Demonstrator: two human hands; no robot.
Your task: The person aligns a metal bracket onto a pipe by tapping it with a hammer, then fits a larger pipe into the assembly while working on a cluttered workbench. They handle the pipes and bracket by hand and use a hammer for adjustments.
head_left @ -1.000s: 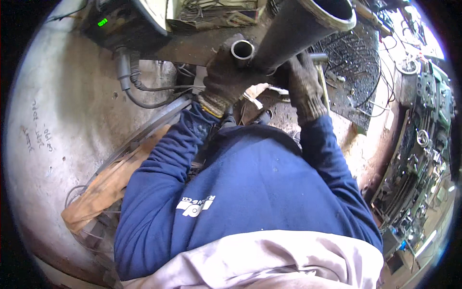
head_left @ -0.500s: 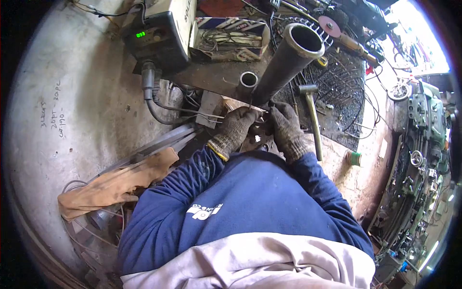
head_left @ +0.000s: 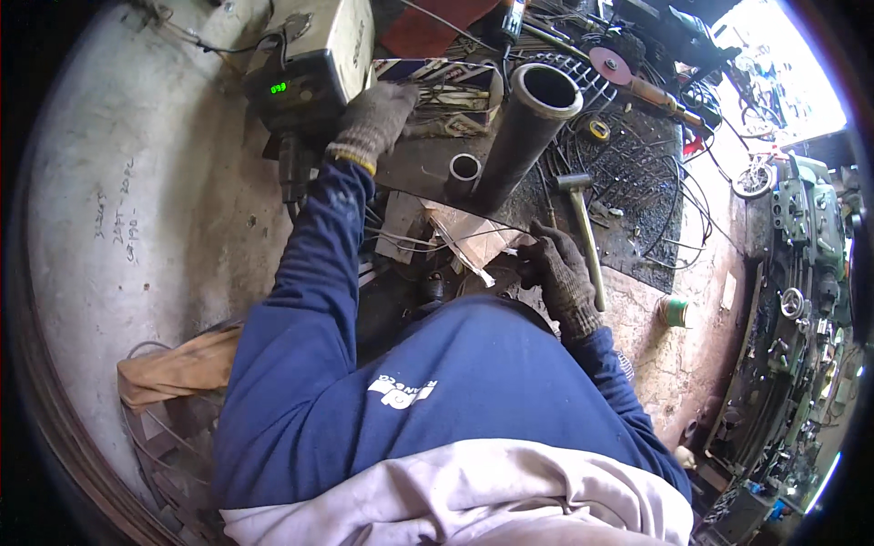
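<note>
My left hand (head_left: 378, 120), in a knitted work glove with a yellow cuff, reaches to the left end of an open box of thin rods (head_left: 451, 98), beside the welding machine (head_left: 305, 82). It looks open, its fingers partly blurred. My right hand (head_left: 564, 278), also gloved, is at the near edge of the dark work table (head_left: 414, 173). Its fingers are curled; a thin dark wire (head_left: 487, 234) runs up to them, but what they grip is unclear. Ahead stand a tall dark pipe (head_left: 519, 146) and a short pipe (head_left: 463, 173).
A hammer (head_left: 583, 218) lies right of the tall pipe. Beyond are a grinder with a pink disc (head_left: 610, 65), a tape roll (head_left: 597, 131) and loose cables. A cardboard piece (head_left: 469, 238) is below the pipes. A tan leather glove (head_left: 177, 369) lies at left, a green machine (head_left: 815, 227) at far right.
My left hand has left the foot of the tall pipe and moved up and left to the rod box. My right hand has shifted slightly down and right, away from the pipe.
</note>
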